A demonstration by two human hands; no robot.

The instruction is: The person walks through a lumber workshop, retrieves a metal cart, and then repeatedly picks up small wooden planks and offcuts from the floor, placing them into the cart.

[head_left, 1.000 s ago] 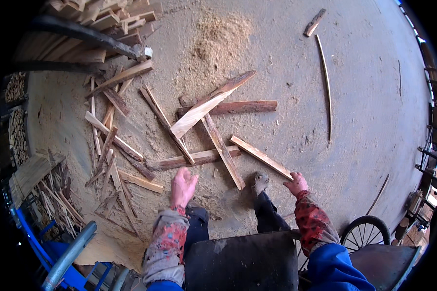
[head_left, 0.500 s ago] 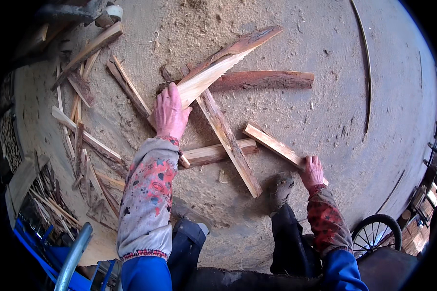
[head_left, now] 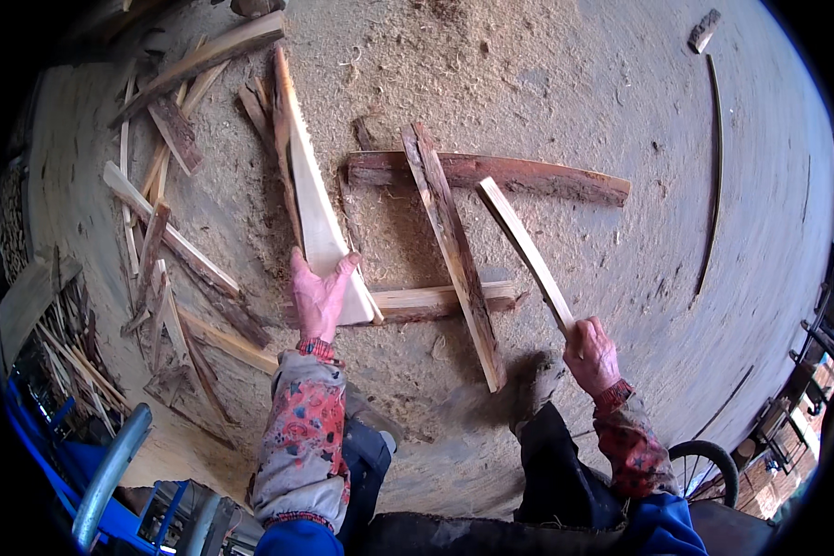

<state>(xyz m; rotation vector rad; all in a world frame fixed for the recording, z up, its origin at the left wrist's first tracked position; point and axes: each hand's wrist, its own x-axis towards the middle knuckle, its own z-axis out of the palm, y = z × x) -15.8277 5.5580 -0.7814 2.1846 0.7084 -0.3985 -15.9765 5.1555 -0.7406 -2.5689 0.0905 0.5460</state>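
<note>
My left hand (head_left: 317, 301) is closed on the near, wide end of a tapered wood slab (head_left: 320, 199), thumb on its pale sawn face. Bark runs along the slab's left edge, and its narrow tip points away from me. In my right hand (head_left: 591, 357) I grip the near end of a narrow pale wood strip (head_left: 531, 255), which slants away to the left. Between the hands, a long bark-edged piece (head_left: 449, 250) lies across a reddish-brown bark slab (head_left: 519, 178) at the back and a shorter pale piece (head_left: 417, 301) nearer me.
Scattered offcuts (head_left: 195, 246) lie at the left, with a heap of thin sticks (head_left: 79, 361) beyond them. Near left stands a blue frame with a grey metal tube (head_left: 111, 473). A spoked wheel (head_left: 704, 468) is at the near right. Sawdust covers the floor around a long dark strip (head_left: 713, 176).
The tapered slab in my left hand has swung leftward, from pointing far right to pointing nearly straight away. The strip in my right hand has turned to a steeper slant.
</note>
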